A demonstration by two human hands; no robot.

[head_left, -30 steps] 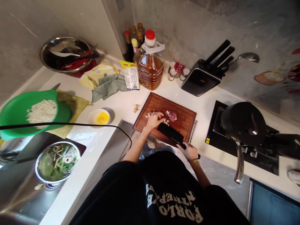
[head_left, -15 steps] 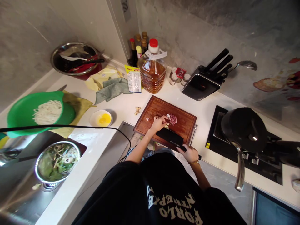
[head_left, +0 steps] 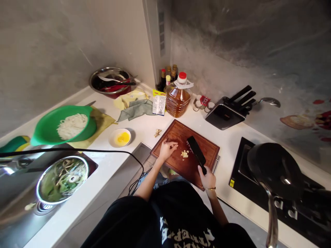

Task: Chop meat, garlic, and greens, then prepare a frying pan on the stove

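Observation:
My right hand [head_left: 207, 178] is wrapped round the handle of a black cleaver [head_left: 197, 151], whose blade is held tilted over the wooden cutting board [head_left: 207, 143]. To the left of the blade lies a small heap of pale chopped pieces [head_left: 184, 154] that look like garlic. The reddish-purple chopped pieces are mostly hidden behind the blade. Over the board's left part is my left hand [head_left: 167, 151], fingers loosely bent and apart, holding nothing that I can see. A knob of ginger [head_left: 157, 132] rests on the counter off the board's left edge.
Left of the board are a bowl of egg [head_left: 112, 138], a green colander [head_left: 46, 125] of white noodles, and a metal basin [head_left: 41, 198] in the sink. An oil jug [head_left: 178, 101] and knife block [head_left: 224, 115] stand behind. A pan [head_left: 274, 168] sits on the right-hand stove. A black cable [head_left: 103, 150] crosses the view.
The cleaver has swung from lying along the board's front edge to pointing away over the purple pieces. My left hand has moved left, off the chopped heap. The camera view has shifted.

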